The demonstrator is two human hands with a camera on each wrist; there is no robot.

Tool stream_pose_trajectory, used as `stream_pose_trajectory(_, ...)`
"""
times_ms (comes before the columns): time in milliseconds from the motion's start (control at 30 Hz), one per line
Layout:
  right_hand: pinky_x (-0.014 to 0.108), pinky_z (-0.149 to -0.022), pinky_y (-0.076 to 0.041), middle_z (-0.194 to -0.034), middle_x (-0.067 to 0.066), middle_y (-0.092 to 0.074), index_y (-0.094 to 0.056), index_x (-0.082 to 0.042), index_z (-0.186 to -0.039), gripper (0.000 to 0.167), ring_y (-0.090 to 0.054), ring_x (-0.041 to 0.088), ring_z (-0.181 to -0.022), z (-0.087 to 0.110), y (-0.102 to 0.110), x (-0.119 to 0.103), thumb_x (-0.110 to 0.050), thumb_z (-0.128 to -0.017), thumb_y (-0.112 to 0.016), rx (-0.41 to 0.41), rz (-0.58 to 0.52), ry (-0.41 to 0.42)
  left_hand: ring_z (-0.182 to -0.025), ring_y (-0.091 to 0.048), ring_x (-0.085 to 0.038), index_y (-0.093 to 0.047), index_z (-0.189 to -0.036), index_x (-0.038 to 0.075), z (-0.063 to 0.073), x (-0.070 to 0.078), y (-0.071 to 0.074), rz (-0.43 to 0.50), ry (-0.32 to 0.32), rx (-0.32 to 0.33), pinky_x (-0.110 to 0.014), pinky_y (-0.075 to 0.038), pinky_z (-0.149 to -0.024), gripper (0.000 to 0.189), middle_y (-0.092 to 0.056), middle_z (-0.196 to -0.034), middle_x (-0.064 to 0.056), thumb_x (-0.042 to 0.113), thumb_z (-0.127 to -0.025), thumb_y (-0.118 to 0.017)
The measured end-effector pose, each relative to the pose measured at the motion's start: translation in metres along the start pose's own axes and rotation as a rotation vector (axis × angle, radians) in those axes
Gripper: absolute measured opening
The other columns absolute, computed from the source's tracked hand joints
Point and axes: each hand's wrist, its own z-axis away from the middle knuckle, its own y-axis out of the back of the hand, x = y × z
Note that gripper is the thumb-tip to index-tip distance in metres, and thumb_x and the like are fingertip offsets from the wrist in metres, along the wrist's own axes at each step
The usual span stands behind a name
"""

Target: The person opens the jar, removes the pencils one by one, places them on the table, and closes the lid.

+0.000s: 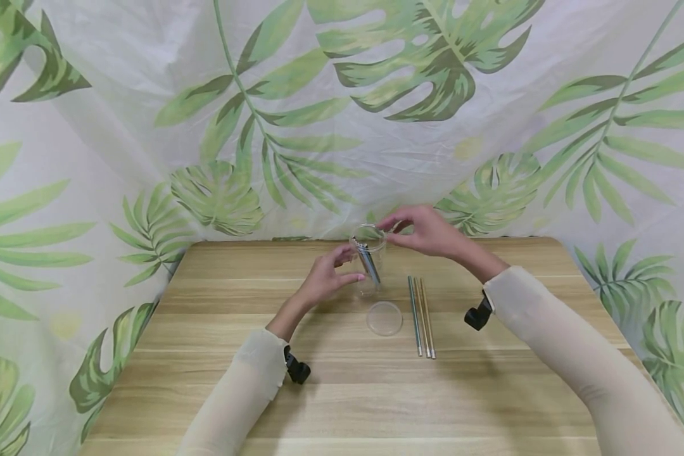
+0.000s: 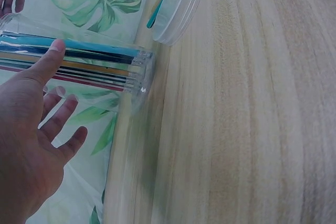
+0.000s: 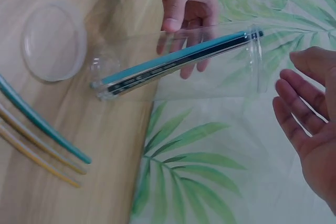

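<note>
A clear plastic jar [image 3: 220,85] stands near the table's back edge. Several pencils [image 1: 369,265] lean inside it, a light blue one and dark ones among them. My left hand [image 1: 323,276] holds the jar from the left, thumb against the near side and fingers loosely curved about the wall. Close by the jar's rim is my right hand [image 1: 424,232], its fingers relaxed with nothing in them; the right wrist view shows a gap between these fingers and the rim. Right of the jar lie a teal pencil [image 1: 414,316] and two gold pencils [image 1: 428,318], side by side.
A round clear lid [image 1: 384,318] lies flat just in front of the jar. The wooden table [image 1: 342,405] reaches back to a leaf-print cloth [image 1: 296,139] hanging behind it. Each wrist carries a small black camera.
</note>
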Motion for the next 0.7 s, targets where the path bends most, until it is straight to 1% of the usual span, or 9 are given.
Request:
stream_pose_trajectory(167,0.044,-0.093,-0.065,-0.112,0.014,-0.079,-0.078,-0.001,-0.115,0.02,-0.076,0.026,-0.101,-0.016,0.0,-0.004,-0.006,-0.096,-0.077,-0.056,0.023,0.041,-0.132,-0.064,-0.039,-0.059,-0.141,0.004,0.0,0.0,0.0,0.0,-0.006,-0.001,-0.058,-0.049,-0.116,0.063,-0.066,-0.141,-0.021,0.013,-0.087,-0.089)
stream_pose_trajectory(300,0.044,-0.09,-0.066,-0.112,0.015,-0.079,-0.078,0.001,-0.115,0.019,-0.077,0.026,-0.097,-0.027,-0.002,-0.004,-0.004,-0.097,-0.076,-0.095,0.01,0.042,-0.131,-0.065,-0.038,-0.059,-0.141,0.003,-0.001,0.0,0.0,-0.005,-0.006,0.0,-0.054,-0.05,-0.117,0.062,-0.067,-0.14,-0.021,0.012,-0.087,-0.089)
stream_pose_trajectory(433,0.042,-0.088,-0.067,-0.113,0.018,-0.078,-0.078,0.002,-0.114,0.018,-0.077,0.027,-0.098,-0.036,-0.006,-0.005,-0.001,-0.096,-0.075,-0.125,0.002,0.038,-0.131,-0.065,-0.037,-0.059,-0.14,0.003,-0.001,0.0,0.0,-0.011,-0.006,0.001,-0.051,-0.05,-0.117,0.062,-0.067,-0.14,-0.019,0.012,-0.087,-0.089)
stream_pose_trajectory(700,0.034,-0.086,-0.067,-0.109,0.016,-0.079,-0.079,0.001,-0.111,0.017,-0.077,0.025,-0.097,-0.047,-0.015,-0.007,-0.002,-0.095,-0.077,-0.166,0.072,0.049,-0.131,-0.065,-0.035,-0.06,-0.14,0.006,-0.001,-0.001,0.0,-0.026,-0.005,0.003,-0.048,-0.051,-0.117,0.06,-0.068,-0.141,-0.016,0.014,-0.088,-0.089)
